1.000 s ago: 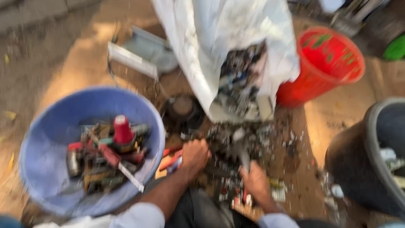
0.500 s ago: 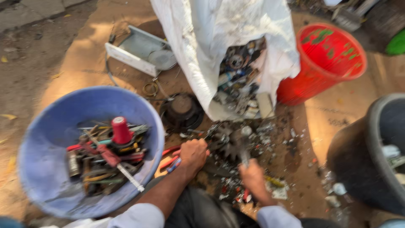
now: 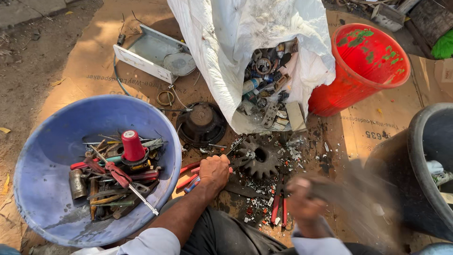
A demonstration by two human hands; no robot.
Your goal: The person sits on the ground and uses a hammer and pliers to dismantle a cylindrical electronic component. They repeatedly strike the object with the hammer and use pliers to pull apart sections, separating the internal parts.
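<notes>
cardboard-covered ground (image 3: 85, 71), left hand (image 3: 214, 171) in closed grip on red-handled pliers (image 3: 191, 175), right hand (image 3: 302, 200) blurred, grip unclear

A red bucket (image 3: 363, 66) stands far right. A blue basin (image 3: 52, 156) (full of tools) sits near left, a white sack (image 3: 222, 47) between.

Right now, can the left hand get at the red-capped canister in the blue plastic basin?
Probably yes. The left hand sits just outside the blue plastic basin, near its rim, and the red-capped canister stands upright on top of the tool pile, uncovered from above.
</notes>
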